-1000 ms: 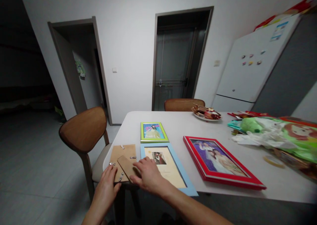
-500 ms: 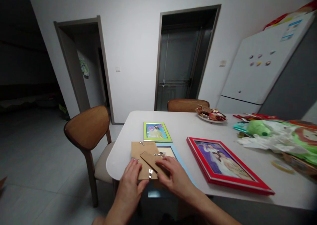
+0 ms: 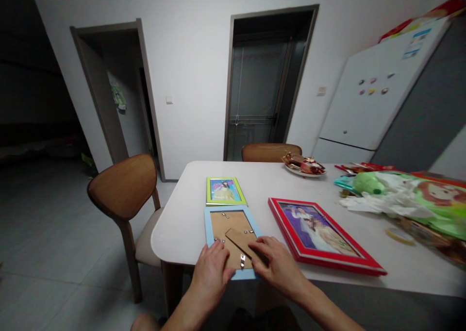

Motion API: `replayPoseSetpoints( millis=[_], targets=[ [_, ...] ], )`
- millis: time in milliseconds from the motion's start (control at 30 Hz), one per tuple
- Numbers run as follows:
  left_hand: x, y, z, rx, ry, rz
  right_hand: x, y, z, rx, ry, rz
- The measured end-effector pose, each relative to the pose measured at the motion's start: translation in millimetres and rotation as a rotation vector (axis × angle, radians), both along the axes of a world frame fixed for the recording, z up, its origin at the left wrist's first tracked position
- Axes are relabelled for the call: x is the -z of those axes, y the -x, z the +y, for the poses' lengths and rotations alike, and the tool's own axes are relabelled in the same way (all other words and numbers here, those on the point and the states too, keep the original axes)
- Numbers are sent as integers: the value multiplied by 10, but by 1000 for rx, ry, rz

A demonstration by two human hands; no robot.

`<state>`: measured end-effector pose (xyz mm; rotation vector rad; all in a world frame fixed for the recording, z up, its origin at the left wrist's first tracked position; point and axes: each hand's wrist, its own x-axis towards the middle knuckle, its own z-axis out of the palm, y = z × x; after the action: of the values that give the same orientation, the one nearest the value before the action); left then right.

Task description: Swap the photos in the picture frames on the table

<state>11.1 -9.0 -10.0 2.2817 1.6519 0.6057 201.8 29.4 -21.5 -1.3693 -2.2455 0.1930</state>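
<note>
A brown photo frame backing board (image 3: 233,219) with metal clips and a slanting stand leg (image 3: 238,241) lies inside the light blue photo frame (image 3: 208,224) at the table's front edge. My left hand (image 3: 211,265) grips the board's near left side, fingertips beside a clip and thumb at the lower edge. On the other side, my right hand (image 3: 278,263) is closed on the board's near right side, its fingers over the stand leg's lower end. Parts of the board and blue frame are hidden under my fingers.
Behind the blue frame lies a green photo frame (image 3: 208,192). A thick red photo frame (image 3: 302,253) lies to the right. Farther right are a tape roll (image 3: 399,236), a green plush bag (image 3: 369,183) and a plate (image 3: 306,172) of wrapped items. A chair (image 3: 125,188) stands left.
Both hands have carried the backing board right, from overlapping the blue frame's left side to lying within its opening. The camera view has shifted slightly.
</note>
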Motion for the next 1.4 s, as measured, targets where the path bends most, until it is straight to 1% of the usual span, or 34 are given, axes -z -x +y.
replayPoseSetpoints(
  millis=[167, 333, 467, 633, 800, 1067, 1167, 1300, 1333, 1400],
  targets=[
    [1, -13, 3, -22, 19, 48, 45, 24, 14, -8, -32, -33],
    [-5, -17, 34, -34, 0, 59, -2, 72, 43, -20, -13, -41],
    [30, 1, -31, -9, 2, 20, -51, 66, 117, -57, 29, -15],
    [87, 13, -108, 31, 14, 2, -67, 43, 310, 97, 10, -70],
    [91, 43, -69, 23, 22, -42, -74, 80, 405, 82, 22, -159],
    [99, 58, -55, 15, 37, -42, -56, 120, 560, 71, 44, -154],
    [93, 68, -47, 12, 45, -28, -41, 133, 620, 103, 45, -155],
    [71, 94, -28, 26, 57, -25, -47, 166, 632, 207, 59, -176],
    [68, 98, -25, 25, 58, -28, -53, 167, 624, 211, 58, -181],
    [66, 97, -27, 13, 61, -36, -64, 153, 598, 164, 55, -185]
  ],
)
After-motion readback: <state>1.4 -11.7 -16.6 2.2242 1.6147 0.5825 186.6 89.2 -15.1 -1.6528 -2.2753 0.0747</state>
